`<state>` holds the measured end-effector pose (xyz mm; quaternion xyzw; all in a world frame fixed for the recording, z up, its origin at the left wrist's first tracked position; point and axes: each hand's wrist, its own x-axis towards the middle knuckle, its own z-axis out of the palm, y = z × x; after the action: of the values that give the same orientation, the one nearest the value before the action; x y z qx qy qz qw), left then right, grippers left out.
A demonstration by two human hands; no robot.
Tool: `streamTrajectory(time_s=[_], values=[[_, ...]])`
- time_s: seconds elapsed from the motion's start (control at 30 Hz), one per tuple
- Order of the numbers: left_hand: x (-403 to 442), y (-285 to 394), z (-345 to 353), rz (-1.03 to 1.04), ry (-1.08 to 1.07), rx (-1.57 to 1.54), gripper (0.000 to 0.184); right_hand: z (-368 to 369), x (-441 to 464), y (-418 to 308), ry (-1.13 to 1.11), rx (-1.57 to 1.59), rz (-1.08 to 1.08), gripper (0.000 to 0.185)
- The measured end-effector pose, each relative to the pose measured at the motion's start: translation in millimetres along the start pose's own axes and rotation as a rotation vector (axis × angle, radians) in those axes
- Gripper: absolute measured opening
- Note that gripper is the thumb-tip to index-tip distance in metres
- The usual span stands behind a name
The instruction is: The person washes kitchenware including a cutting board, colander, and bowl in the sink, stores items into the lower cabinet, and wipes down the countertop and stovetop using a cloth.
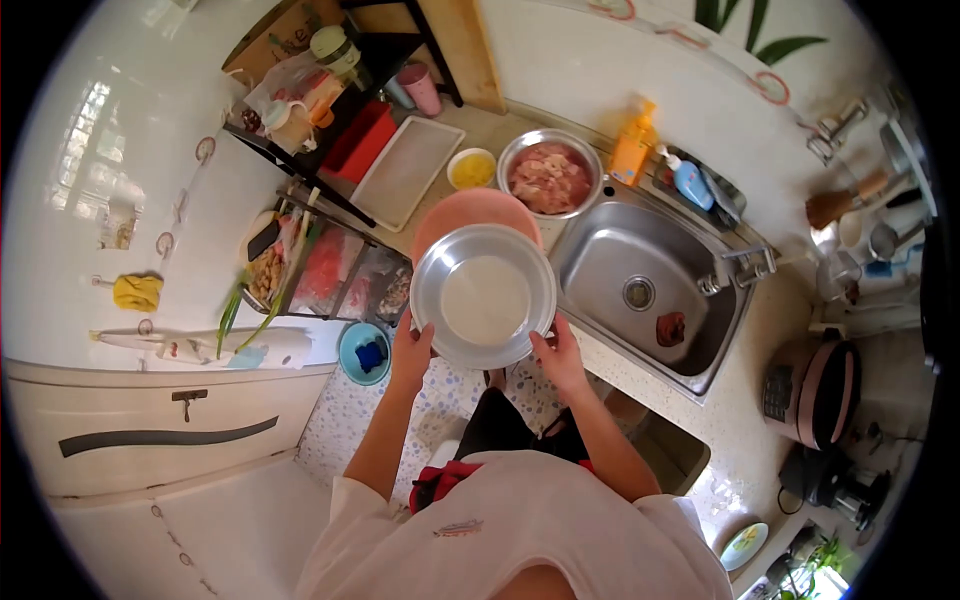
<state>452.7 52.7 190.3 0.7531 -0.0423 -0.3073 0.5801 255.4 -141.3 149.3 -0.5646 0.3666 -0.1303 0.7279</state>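
A round silver metal basin (484,297) is held in front of me by its rim. My left hand (410,352) grips the lower left of the rim, and my right hand (559,354) grips the lower right. Nothing shows inside the basin except its pale, shiny bottom. Behind it and partly hidden is a pink round basin (476,207) on the counter. Farther back stand a metal bowl full of raw meat (549,179) and a small white bowl with yellow contents (472,169).
To the right is a steel sink (625,240) with a reddish-brown item in it and a faucet (738,270). Orange and blue bottles stand behind it. A white tray (410,172) and a black shelf are at the left; a rice cooker (812,390) is at the right.
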Motion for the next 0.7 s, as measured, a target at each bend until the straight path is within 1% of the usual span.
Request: streamTrajectory(time_s=[0.07, 0.13, 0.2, 0.27, 0.3, 0.33, 0.4, 0.43, 0.47, 0.53, 0.6, 0.63, 0.7], values=[[35.6, 1.4, -13.8, -0.016, -0.019, -0.042, 0.056, 18.0, 39.5, 30.4, 0.061, -0.209, -0.059, 0.054], [74.9, 3.1, -24.5, -0.079, -0.052, -0.078, 0.057, 31.9, 73.2, 51.4, 0.259, -0.271, -0.195, 0.055], [115.7, -1.0, -28.4, -0.092, -0.082, -0.101, 0.057, 45.7, 99.2, 56.6, 0.431, -0.217, -0.171, 0.054], [145.8, -8.1, -31.2, -0.099, -0.122, -0.109, 0.057, 59.9, 112.8, 57.0, 0.578, -0.029, 0.024, 0.052], [159.5, -5.6, -29.2, -0.088, -0.148, -0.110, 0.057, 65.1, 116.2, 46.4, 0.553, 0.044, 0.179, 0.053], [171.6, -5.3, -29.0, -0.077, -0.174, -0.111, 0.057, 71.5, 117.0, 39.1, 0.516, 0.067, 0.226, 0.053], [205.0, -46.5, -32.1, 0.159, -0.161, 0.063, 0.055, 84.6, 115.4, 30.6, 0.436, 0.121, 0.323, 0.053], [215.0, -52.4, -32.3, 0.285, -0.156, 0.149, 0.055, 89.7, 116.3, 31.8, 0.419, 0.163, 0.348, 0.051], [220.7, -58.1, -36.4, 0.274, -0.197, 0.204, 0.054, 95.6, 115.0, 33.4, 0.416, 0.208, 0.352, 0.050], [219.8, -37.0, -38.9, 0.261, -0.274, 0.309, 0.054, 104.6, 113.6, 33.5, 0.407, 0.294, 0.351, 0.048], [203.2, 15.3, -40.7, 0.204, -0.253, 0.615, 0.056, 109.6, 112.9, 30.1, 0.424, 0.345, 0.327, 0.047], [199.6, 30.9, -42.2, 0.178, -0.236, 0.770, 0.057, 112.4, 113.4, 29.4, 0.427, 0.372, 0.313, 0.046], [213.0, 4.7, -63.7, 0.363, -0.179, 0.710, 0.059, 112.3, 112.7, 31.4, 0.425, 0.377, 0.279, 0.044]])
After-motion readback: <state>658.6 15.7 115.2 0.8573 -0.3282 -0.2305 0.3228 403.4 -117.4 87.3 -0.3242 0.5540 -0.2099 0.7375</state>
